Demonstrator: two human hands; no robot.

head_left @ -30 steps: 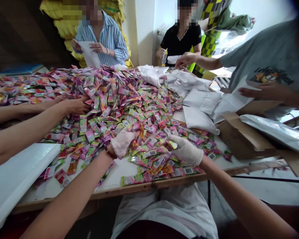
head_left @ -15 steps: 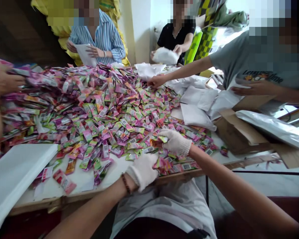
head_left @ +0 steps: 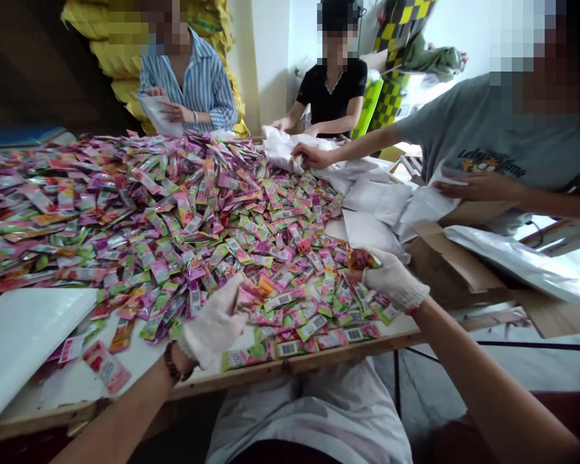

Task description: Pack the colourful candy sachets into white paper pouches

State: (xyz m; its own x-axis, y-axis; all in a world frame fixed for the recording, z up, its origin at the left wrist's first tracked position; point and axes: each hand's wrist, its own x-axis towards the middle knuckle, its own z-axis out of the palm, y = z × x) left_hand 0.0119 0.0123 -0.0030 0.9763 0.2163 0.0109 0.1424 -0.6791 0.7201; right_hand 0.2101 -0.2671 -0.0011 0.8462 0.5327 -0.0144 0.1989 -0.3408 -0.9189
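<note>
So the left hand [head_left: 215, 325], gloved, has some orange-and-pink packets [head_left: 255, 291] pinched between thumb and fingers, just in from the tabletop's [head_left: 142, 351] near edge. The gloved right hand [head_left: 395, 280] grips a shiny reddish-brown packet [head_left: 362, 260] further right, probably lightly so the wrapper doesn't crumple. Loose packets [head_left: 290, 299] spread between them up to that edge, I guess for easy reach. White pouches [head_left: 374, 233] lie toward the right edge, seemingly kept apart from the heap.

Yellow bundles [head_left: 101, 55] rise behind a person in a striped shirt [head_left: 210, 87]; rightward lies crumpled green cloth [head_left: 430, 59].
</note>
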